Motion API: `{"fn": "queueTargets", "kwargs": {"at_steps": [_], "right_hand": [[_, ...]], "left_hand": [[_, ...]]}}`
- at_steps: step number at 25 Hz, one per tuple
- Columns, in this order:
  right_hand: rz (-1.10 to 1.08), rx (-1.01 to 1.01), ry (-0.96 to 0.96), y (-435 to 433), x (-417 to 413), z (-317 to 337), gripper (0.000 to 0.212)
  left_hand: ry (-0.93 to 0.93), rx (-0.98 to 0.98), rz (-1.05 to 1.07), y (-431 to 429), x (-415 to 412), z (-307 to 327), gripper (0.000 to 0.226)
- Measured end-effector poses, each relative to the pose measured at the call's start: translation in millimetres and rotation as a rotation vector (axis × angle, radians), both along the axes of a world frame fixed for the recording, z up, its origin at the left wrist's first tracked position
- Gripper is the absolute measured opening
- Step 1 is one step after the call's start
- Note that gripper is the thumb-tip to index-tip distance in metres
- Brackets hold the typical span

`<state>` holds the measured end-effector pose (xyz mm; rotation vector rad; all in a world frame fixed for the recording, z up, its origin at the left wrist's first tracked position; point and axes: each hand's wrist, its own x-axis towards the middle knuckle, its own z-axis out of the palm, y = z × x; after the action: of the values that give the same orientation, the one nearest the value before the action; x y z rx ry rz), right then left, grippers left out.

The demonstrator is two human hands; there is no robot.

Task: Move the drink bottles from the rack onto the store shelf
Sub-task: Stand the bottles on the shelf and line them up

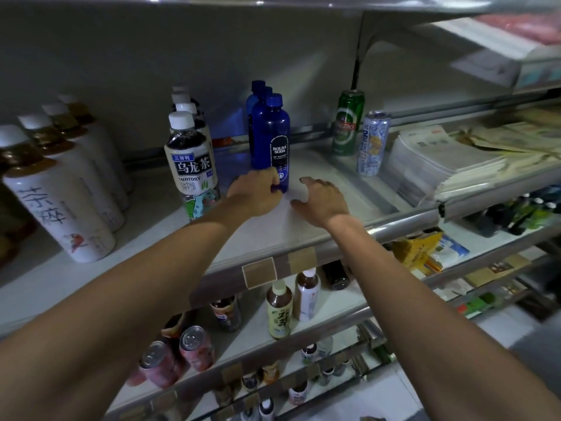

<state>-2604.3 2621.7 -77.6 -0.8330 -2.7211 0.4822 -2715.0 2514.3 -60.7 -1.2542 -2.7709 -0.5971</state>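
Note:
A row of blue soda bottles stands upright on the white store shelf [303,232]. My left hand [256,192] grips the base of the front blue soda bottle [271,135], fingers curled round its bottom. To the right of that bottle, my right hand [321,197] hovers just above the shelf with fingers spread and nothing in it. Left of my hands stands a row of oolong tea bottles [191,165] with white caps. Further left is a row of white tea bottles [57,208]. The rack is out of view.
A green beer can [347,123] and a pale blue can [373,144] stand to the right, beside stacked newspapers [440,165]. Lower shelves hold a brown tea bottle [279,311], pink cans [195,347] and other drinks. Another shelf [303,3] hangs overhead.

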Motion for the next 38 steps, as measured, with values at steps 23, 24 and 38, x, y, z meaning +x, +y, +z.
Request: {"fn": "queueTargets", "kwargs": {"at_steps": [23,24,38], "right_hand": [[-0.107,-0.185,-0.243,-145.2,192.9,-3.2,0.035],[-0.129,-0.183,-0.264,-158.1,198.5,-10.5,0.035],[-0.315,-0.483,-0.604,-326.2,283.9,-194.5,0.042]], "left_hand": [[-0.012,-0.336,-0.657,-117.5,154.2,-15.5,0.02],[0.003,-0.363,-0.682,-127.0,157.1,-25.0,0.021],[-0.163,-0.653,-0.814,-266.8,212.3,-217.3,0.026]]}}
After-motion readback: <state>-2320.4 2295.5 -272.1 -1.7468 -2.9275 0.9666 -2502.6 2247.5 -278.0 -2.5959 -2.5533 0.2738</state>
